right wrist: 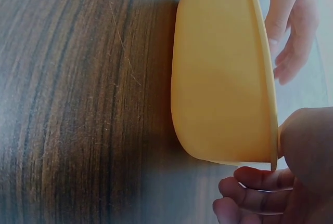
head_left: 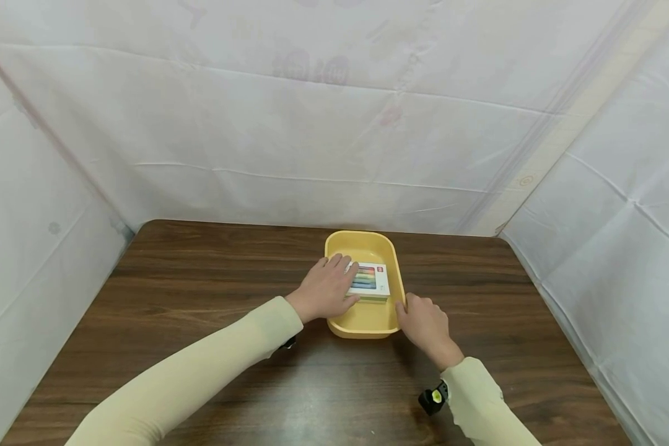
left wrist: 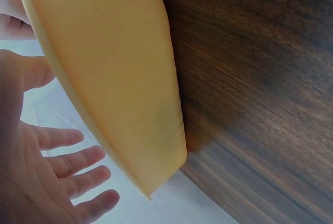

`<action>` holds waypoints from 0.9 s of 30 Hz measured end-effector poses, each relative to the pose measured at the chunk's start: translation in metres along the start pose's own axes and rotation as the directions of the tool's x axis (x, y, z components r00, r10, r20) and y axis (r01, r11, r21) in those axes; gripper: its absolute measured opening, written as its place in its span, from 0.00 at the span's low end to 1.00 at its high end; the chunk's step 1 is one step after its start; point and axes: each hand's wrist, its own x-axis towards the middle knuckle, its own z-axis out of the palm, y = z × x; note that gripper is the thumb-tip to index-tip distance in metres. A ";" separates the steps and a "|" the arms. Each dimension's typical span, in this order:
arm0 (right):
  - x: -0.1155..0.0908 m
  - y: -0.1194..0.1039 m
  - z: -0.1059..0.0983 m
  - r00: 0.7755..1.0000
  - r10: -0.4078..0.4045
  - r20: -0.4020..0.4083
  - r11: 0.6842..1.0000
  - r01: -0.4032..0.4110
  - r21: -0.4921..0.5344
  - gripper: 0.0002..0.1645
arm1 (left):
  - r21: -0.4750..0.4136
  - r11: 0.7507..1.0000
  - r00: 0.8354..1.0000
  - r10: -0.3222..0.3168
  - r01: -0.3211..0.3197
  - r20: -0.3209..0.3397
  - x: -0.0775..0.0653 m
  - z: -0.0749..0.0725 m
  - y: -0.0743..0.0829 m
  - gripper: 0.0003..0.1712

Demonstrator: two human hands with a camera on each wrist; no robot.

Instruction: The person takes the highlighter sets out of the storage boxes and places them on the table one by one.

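A yellow plastic basin [head_left: 368, 325] stands on the table, its long side running away from me. Inside it lies a white box [head_left: 381, 286] with a panel of coloured stripes on top; greenish edges show below its front. My left hand [head_left: 326, 288] reaches over the basin's left rim, above the box's left end. Its fingers [left wrist: 78, 169] are spread and fairly straight in the left wrist view; whether they touch the box is hidden. My right hand [head_left: 425, 323] grips the basin's right rim near the front corner, thumb inside and curled fingers [right wrist: 250, 195] outside.
The dark wood-grain table [head_left: 212, 266] extends on both sides of the basin. White sheeting [head_left: 312, 136] hangs behind the far edge and along both sides. A black wrist device [head_left: 433, 397] sits at the right cuff.
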 end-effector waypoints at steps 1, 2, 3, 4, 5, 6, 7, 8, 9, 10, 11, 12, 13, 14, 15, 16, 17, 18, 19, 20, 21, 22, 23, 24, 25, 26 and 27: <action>0.000 0.000 0.000 1.000 -0.001 -0.001 1.000 0.001 0.003 0.18 | 0.002 1.000 1.000 -0.003 0.003 0.005 0.000 0.000 0.000 0.37; 0.000 0.000 0.000 1.000 0.000 -0.001 1.000 0.000 0.006 0.18 | 0.004 1.000 1.000 -0.005 0.005 0.010 0.001 0.001 0.000 0.37; 0.000 -0.001 0.000 1.000 0.000 -0.002 1.000 0.000 0.008 0.18 | 0.006 1.000 1.000 -0.007 0.007 0.016 0.001 0.001 0.000 0.37; 0.000 -0.001 0.000 1.000 -0.001 -0.004 1.000 0.002 0.009 0.17 | 0.008 1.000 1.000 -0.008 0.008 0.017 0.002 0.001 0.000 0.37; 0.000 -0.001 0.000 1.000 -0.002 -0.005 1.000 0.002 0.010 0.17 | 0.009 1.000 1.000 -0.009 0.009 0.021 0.003 0.001 0.000 0.37; 0.000 -0.001 0.000 1.000 -0.002 -0.005 1.000 0.002 0.008 0.17 | 0.011 1.000 1.000 -0.009 0.009 0.023 0.003 0.001 0.000 0.37; 0.000 -0.002 0.000 1.000 -0.002 -0.007 1.000 0.002 0.007 0.17 | 0.015 1.000 1.000 -0.010 0.010 0.024 0.004 0.002 -0.001 0.37; 0.000 -0.002 0.000 1.000 -0.002 -0.007 1.000 0.002 0.006 0.17 | 0.016 1.000 1.000 -0.009 0.009 0.023 0.004 0.002 -0.001 0.37; 0.000 -0.002 0.000 1.000 -0.002 -0.007 1.000 0.002 0.004 0.17 | 0.018 1.000 1.000 -0.009 0.008 0.021 0.005 0.002 -0.001 0.37; 0.001 -0.002 0.000 1.000 -0.001 -0.008 1.000 0.001 0.003 0.17 | 0.020 1.000 1.000 -0.007 0.007 0.017 0.005 0.003 -0.001 0.37; 0.001 -0.002 0.001 1.000 0.000 -0.008 1.000 0.000 0.002 0.17 | 0.020 1.000 1.000 -0.006 0.005 0.017 0.006 0.003 -0.001 0.38; 0.001 -0.002 0.001 1.000 0.001 -0.006 1.000 -0.001 0.003 0.17 | 0.022 1.000 1.000 -0.004 0.004 0.014 0.006 0.004 -0.001 0.38; 0.001 -0.002 0.001 1.000 0.003 -0.005 1.000 -0.003 0.006 0.17 | 0.024 1.000 1.000 -0.003 0.002 0.011 0.007 0.004 -0.001 0.37; 0.001 -0.002 0.001 1.000 0.004 -0.004 1.000 -0.004 0.009 0.17 | 0.025 1.000 1.000 -0.001 0.001 0.008 0.007 0.004 -0.001 0.37; 0.001 -0.002 0.001 1.000 0.004 -0.003 1.000 -0.004 0.012 0.17 | 0.027 1.000 1.000 0.000 -0.001 0.007 0.007 0.005 -0.001 0.37; 0.001 -0.002 0.001 1.000 0.004 -0.002 1.000 -0.004 0.015 0.17 | 0.028 1.000 1.000 0.002 -0.002 0.007 0.008 0.005 -0.002 0.37; 0.001 -0.002 0.001 1.000 0.004 -0.001 1.000 -0.004 0.019 0.17 | 0.030 1.000 1.000 0.002 -0.002 0.009 0.009 0.006 -0.002 0.37; 0.001 -0.002 0.001 1.000 0.004 0.001 1.000 -0.004 0.022 0.17 | 0.031 1.000 1.000 0.002 -0.002 0.010 0.009 0.006 -0.002 0.37; 0.001 -0.002 0.001 1.000 0.003 0.000 1.000 -0.003 0.025 0.17 | 0.030 1.000 1.000 0.002 -0.002 0.011 0.010 0.007 -0.002 0.37; 0.001 -0.002 0.000 1.000 0.003 -0.002 1.000 -0.003 0.026 0.17 | 0.029 1.000 1.000 0.002 -0.002 0.013 0.010 0.008 -0.002 0.37; 0.002 -0.002 0.000 1.000 0.003 -0.004 1.000 -0.003 0.026 0.17 | 0.027 1.000 1.000 0.002 -0.002 0.014 0.011 0.008 -0.002 0.37; 0.002 -0.001 0.000 1.000 0.002 -0.007 1.000 -0.002 0.027 0.18 | 0.025 1.000 1.000 0.002 -0.002 0.016 0.011 0.008 -0.002 0.37; 0.002 -0.001 0.000 1.000 0.002 -0.008 1.000 -0.002 0.027 0.18 | 0.024 1.000 1.000 0.002 -0.002 0.017 0.012 0.009 -0.002 0.37; 0.002 -0.002 0.000 1.000 0.001 -0.010 1.000 0.000 0.028 0.18 | 0.022 1.000 1.000 0.002 -0.002 0.018 0.012 0.009 -0.002 0.37; 0.002 -0.002 0.000 1.000 0.001 -0.012 1.000 0.000 0.028 0.19 | 0.022 1.000 1.000 0.001 -0.002 0.020 0.013 0.009 -0.002 0.37; 0.002 -0.002 0.000 1.000 0.000 -0.012 1.000 0.000 0.026 0.19 | 0.022 1.000 1.000 0.001 -0.002 0.024 0.013 0.009 -0.002 0.37; 0.002 -0.002 0.000 1.000 0.000 -0.012 1.000 0.000 0.025 0.19 | 0.022 1.000 1.000 0.002 -0.002 0.027 0.014 0.009 -0.002 0.38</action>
